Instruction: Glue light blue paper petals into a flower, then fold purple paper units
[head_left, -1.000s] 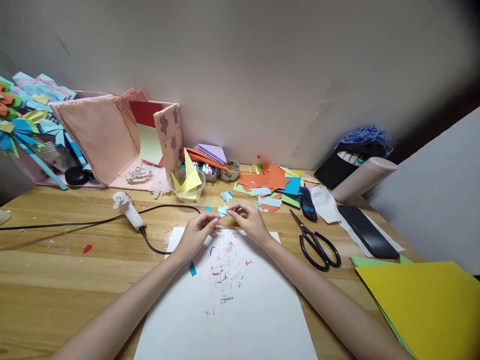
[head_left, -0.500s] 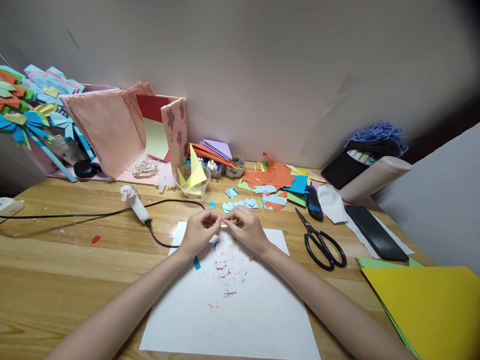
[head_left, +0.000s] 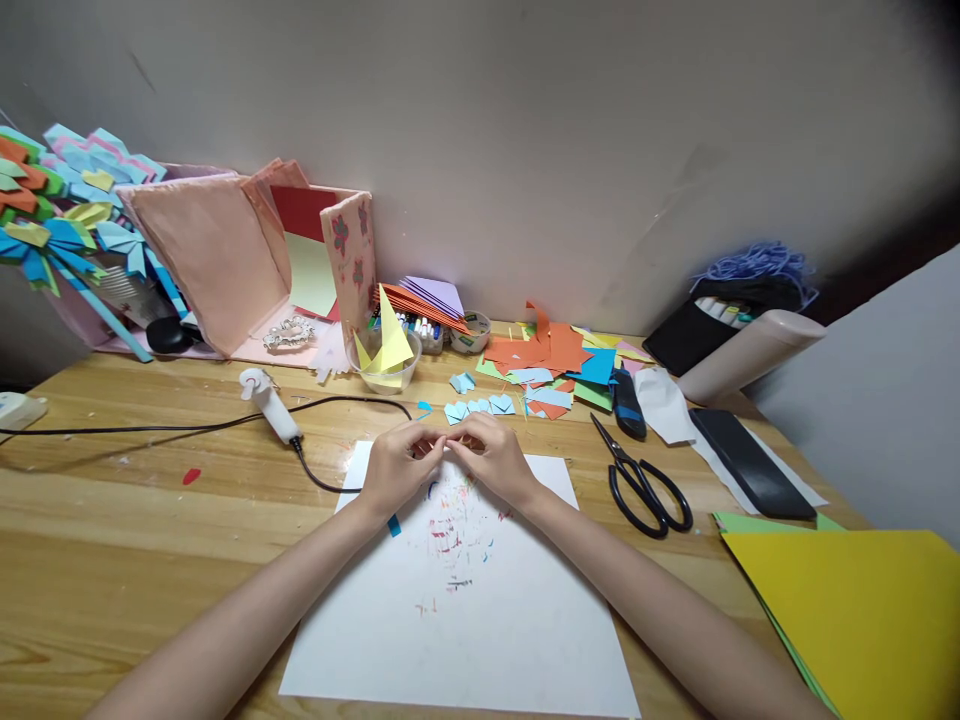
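My left hand [head_left: 403,462] and my right hand [head_left: 493,455] meet over the far edge of a white sheet [head_left: 480,640] marked with coloured streaks. Thumbs and fingers of both are pinched together at the tips. Whatever lies between them is too small and hidden to make out. Just beyond the fingers sits a row of small folded light-blue paper hearts [head_left: 480,408], with one more folded blue piece [head_left: 463,382] behind it. A blue paper scrap [head_left: 394,525] lies beside my left wrist.
Black-handled scissors [head_left: 641,485] lie right of the sheet, near a dark cutter [head_left: 628,405] and a phone [head_left: 750,463]. Coloured paper scraps [head_left: 547,350] pile up behind. A corded white tool [head_left: 268,405] lies left; yellow paper [head_left: 855,610] covers the right front.
My left hand has shifted slightly right, its fingertips now closer against the right hand's. The blue scrap is more covered by my left wrist.
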